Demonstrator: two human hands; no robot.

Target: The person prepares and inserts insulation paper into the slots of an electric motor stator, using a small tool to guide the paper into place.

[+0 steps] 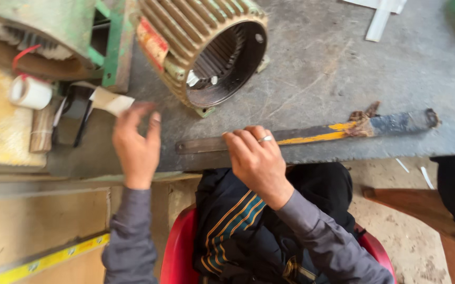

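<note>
left hand (137,144) fingers pinch paper strip (111,101) | right hand (256,158) curled on saw blade (301,138) | motor housing (206,47) behind

A ribbed, hollow motor housing (206,47) lies on its side on the grey workbench (343,68), just beyond the right hand (256,160). A white tape roll (29,92) sits to the outer side of the left hand (135,147), below a green motor body (43,31). White strips (380,18) lie far beyond the right hand. Under both wrists, a dark striped jacket (238,221) fills a red chair (177,247). A yellow measuring stick (43,261) runs beside the left sleeve.
</note>
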